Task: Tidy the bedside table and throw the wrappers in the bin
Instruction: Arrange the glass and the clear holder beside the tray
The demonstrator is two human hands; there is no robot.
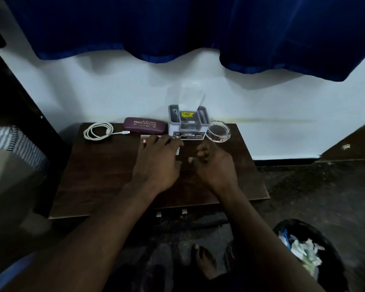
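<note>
Bin (333, 245) — crumpled wrappers (303, 248) inside

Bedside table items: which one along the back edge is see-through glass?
The round ashtray at the row's right end; the cable, case and organiser box beside it are opaque.

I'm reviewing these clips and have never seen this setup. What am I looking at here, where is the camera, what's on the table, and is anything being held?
There is no machine. The single picture comes from a wide-angle camera worn on a person's head, looking down at their two bare hands over a dark brown wooden bedside table.

Along the back edge lie a coiled white charging cable, a maroon spectacle case, a grey plastic organiser box with a yellow sticker and a clear glass ashtray.

The left hand rests on a small flat packet, fingers spread, without gripping it. The right hand hangs loosely curled, apparently empty.

On the floor, lower right, a black bin holds crumpled paper.
</note>
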